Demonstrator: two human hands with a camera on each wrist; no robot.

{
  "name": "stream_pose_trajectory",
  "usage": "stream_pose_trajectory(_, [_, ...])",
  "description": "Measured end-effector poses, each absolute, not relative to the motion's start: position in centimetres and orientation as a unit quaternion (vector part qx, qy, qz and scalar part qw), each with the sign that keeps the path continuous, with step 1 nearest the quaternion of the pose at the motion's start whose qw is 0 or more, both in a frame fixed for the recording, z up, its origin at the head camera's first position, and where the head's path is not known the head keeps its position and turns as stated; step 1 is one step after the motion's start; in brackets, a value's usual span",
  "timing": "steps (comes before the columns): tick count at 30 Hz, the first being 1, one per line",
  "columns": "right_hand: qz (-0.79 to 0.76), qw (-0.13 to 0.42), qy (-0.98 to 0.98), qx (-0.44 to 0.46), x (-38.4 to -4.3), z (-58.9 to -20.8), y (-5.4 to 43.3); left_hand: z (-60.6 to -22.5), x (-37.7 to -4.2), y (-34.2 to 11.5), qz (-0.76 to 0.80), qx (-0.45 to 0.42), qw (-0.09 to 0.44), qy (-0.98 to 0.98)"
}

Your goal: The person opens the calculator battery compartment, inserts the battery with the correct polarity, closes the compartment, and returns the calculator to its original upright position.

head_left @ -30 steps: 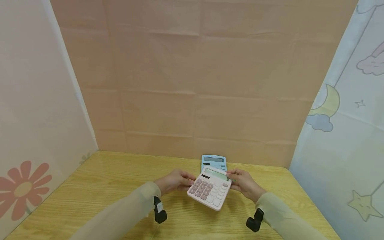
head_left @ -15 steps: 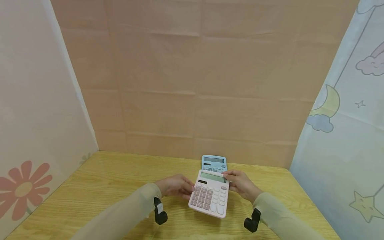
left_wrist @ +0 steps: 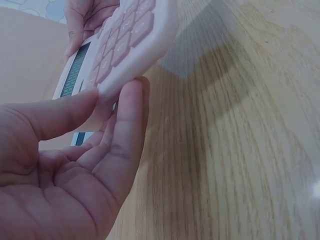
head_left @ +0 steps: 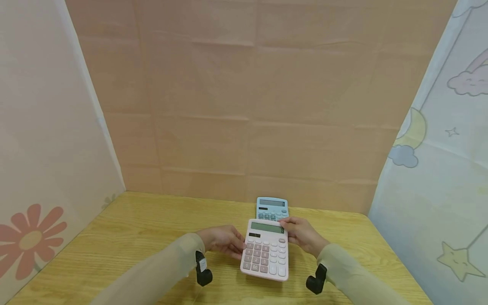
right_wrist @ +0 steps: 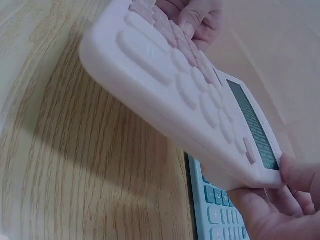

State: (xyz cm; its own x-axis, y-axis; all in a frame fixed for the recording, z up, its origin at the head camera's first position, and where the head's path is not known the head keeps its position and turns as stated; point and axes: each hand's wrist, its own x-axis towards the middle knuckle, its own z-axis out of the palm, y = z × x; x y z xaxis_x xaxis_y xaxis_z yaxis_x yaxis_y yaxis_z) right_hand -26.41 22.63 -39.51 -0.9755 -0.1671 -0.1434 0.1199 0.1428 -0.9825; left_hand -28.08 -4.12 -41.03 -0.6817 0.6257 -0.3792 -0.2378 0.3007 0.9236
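Observation:
Between both hands a pink calculator (head_left: pixel 264 249) is held above the table, its keys and screen facing up toward the head. My left hand (head_left: pixel 225 240) pinches its left edge, thumb on top and fingers beneath, as the left wrist view shows. At the upper right corner, beside the screen, my right hand (head_left: pixel 303 235) grips it with the thumb over the face and fingers underneath. A blue calculator (head_left: pixel 272 208) lies behind it on the table, its lower part hidden by the pink one. In the right wrist view the blue calculator (right_wrist: pixel 215 205) shows below the pink calculator (right_wrist: pixel 175 85).
The wood-grain table (head_left: pixel 160 220) extends around the hands. A brown paper-like backdrop (head_left: pixel 244 127) rises at its far edge. Pale printed sheets stand at the left (head_left: pixel 49 127) and right (head_left: pixel 438 178). Black wrist mounts (head_left: pixel 203 271) sit on both sleeves.
The pink calculator has come slightly nearer the body and turned from slanted to almost straight. My right hand has shifted left and down with it; the blue calculator stays in place.

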Motion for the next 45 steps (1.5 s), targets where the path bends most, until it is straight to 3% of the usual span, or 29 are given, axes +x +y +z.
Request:
stream_pose_trajectory(27, [-0.674, 0.110, 0.730, -0.027, -26.7, -38.2, 23.4, -41.3, -28.4, -4.3, 0.582, 0.191, 0.415, 0.673])
stream_pose_trajectory(35, [-0.618, 0.087, 0.781, -0.009, -26.9, -38.4, 25.1, -41.2, -28.5, -4.6, 0.587, 0.187, 0.402, 0.677])
stream_pose_trajectory(45, [-0.565, 0.116, 0.817, -0.005, -27.0, -38.7, 27.4, -41.2, -28.7, -5.0, 0.588, 0.189, 0.396, 0.679])
